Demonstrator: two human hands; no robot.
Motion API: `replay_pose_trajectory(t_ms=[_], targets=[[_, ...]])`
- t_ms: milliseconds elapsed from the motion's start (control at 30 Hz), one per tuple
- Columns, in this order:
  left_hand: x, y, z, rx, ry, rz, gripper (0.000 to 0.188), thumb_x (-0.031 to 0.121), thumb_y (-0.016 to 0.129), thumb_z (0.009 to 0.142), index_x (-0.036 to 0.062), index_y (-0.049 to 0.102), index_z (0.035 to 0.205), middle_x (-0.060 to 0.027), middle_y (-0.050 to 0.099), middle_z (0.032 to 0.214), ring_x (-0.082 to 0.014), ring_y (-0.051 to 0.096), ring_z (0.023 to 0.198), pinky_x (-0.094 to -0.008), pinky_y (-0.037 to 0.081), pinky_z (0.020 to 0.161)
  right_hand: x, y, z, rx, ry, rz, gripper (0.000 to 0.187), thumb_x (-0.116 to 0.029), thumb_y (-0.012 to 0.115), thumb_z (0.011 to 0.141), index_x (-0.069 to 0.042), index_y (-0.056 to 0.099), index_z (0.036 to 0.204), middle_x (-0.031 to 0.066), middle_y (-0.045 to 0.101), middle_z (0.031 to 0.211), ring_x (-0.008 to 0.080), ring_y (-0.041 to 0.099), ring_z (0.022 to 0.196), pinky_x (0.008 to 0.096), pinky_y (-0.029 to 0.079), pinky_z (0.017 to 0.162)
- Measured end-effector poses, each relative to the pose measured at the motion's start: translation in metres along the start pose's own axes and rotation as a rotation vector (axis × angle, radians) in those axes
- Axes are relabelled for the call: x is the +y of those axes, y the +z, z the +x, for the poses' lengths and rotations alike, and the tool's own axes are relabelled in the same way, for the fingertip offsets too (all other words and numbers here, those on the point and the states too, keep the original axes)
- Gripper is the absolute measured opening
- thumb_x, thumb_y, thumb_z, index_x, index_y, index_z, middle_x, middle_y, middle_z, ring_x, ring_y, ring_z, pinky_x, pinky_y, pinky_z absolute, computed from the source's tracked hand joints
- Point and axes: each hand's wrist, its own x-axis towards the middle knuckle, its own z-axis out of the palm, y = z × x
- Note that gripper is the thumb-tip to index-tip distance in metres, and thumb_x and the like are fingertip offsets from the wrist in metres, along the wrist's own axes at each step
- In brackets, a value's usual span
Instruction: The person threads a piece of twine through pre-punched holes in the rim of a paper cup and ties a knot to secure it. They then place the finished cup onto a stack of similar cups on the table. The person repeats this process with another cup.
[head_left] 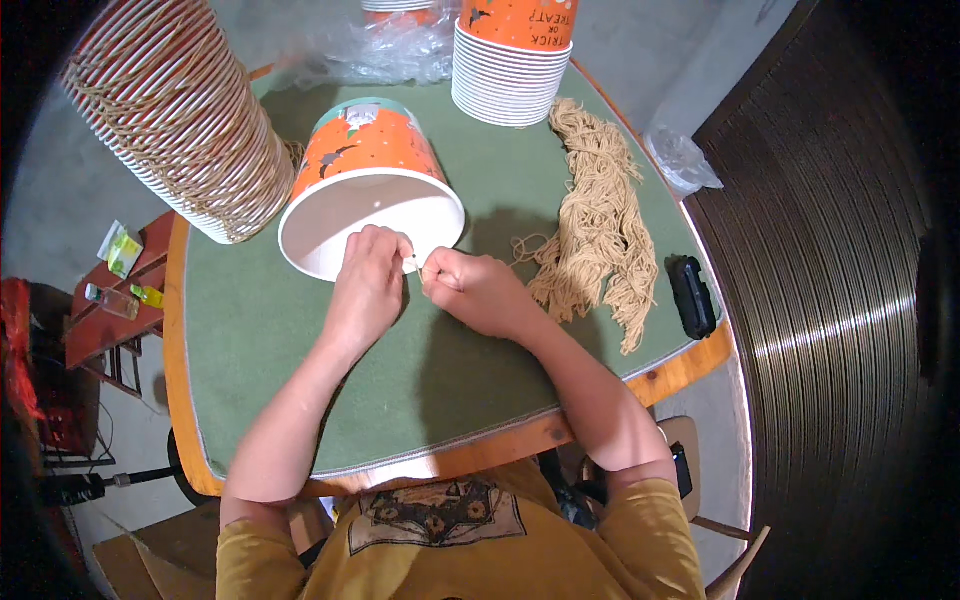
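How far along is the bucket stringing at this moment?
Done: a tall leaning stack of buckets with cord handles at left. In hand: the left hand and right hand work a cord end at the rim of one orange bucket lying sideways. Left: a nested stack showing no cords, plus the pile of cut cords.

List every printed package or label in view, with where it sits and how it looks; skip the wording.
Bucket: on its side at mat centre, orange print, teal band, white inside; both hands at its rim.
Cup stack: top centre, white rims, orange printed top.
Side stack: upper left, leaning, white with red stripes.
Packet: left bench, small, green and white.
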Motion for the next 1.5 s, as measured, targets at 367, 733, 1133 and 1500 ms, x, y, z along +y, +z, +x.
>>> replay_pose_trajectory(t_ms=[367, 733, 1133, 1500], targets=[[0.014, -0.005, -0.002, 0.072, 0.145, 0.233, 0.039, 0.007, 0.068, 0.072, 0.0008, 0.057, 0.109, -0.0154, 0.058, 0.113, -0.0341, 0.055, 0.106, -0.0469, 0.041, 0.098, 0.012, -0.006, 0.002, -0.115, -0.145, 0.409, 0.01, -0.019, 0.061, 0.091, -0.009, 0.059, 0.092, -0.0092, 0.044, 0.065, 0.0029, 0.038, 0.062, 0.0223, 0.034, 0.057], [0.052, -0.062, 0.008, 0.156, 0.223, 0.372, 0.023, 0.003, 0.071, 0.073, 0.0063, 0.064, 0.095, -0.0058, 0.062, 0.083, -0.0231, 0.06, 0.084, -0.0458, 0.035, 0.107, -0.024, -0.03, -0.013, -0.023, -0.221, 0.491, 0.016, -0.023, 0.062, 0.093, -0.007, 0.06, 0.094, -0.0062, 0.049, 0.069, 0.0044, 0.041, 0.061, 0.024, 0.036, 0.057], [0.063, -0.09, 0.009, 0.101, 0.153, 0.231, 0.013, 0.002, 0.068, 0.077, 0.0035, 0.062, 0.088, -0.0096, 0.057, 0.08, -0.0292, 0.056, 0.086, -0.0444, 0.037, 0.097, -0.073, -0.039, -0.027, 0.213, -0.351, 0.104, 0.014, -0.023, 0.061, 0.092, -0.01, 0.058, 0.094, 0.0085, 0.06, 0.069, 0.0257, 0.06, 0.056, 0.0362, 0.047, 0.055], [0.061, -0.09, 0.019, 0.13, 0.155, 0.206, 0.008, 0.005, 0.067, 0.078, 0.0036, 0.061, 0.085, -0.0091, 0.058, 0.079, -0.0281, 0.057, 0.084, -0.0439, 0.037, 0.096, -0.067, -0.036, 0.001, 0.447, -0.485, -0.232, 0.017, -0.023, 0.061, 0.091, -0.013, 0.049, 0.099, 0.0115, 0.059, 0.063, 0.034, 0.064, 0.06, 0.0448, 0.049, 0.053]])
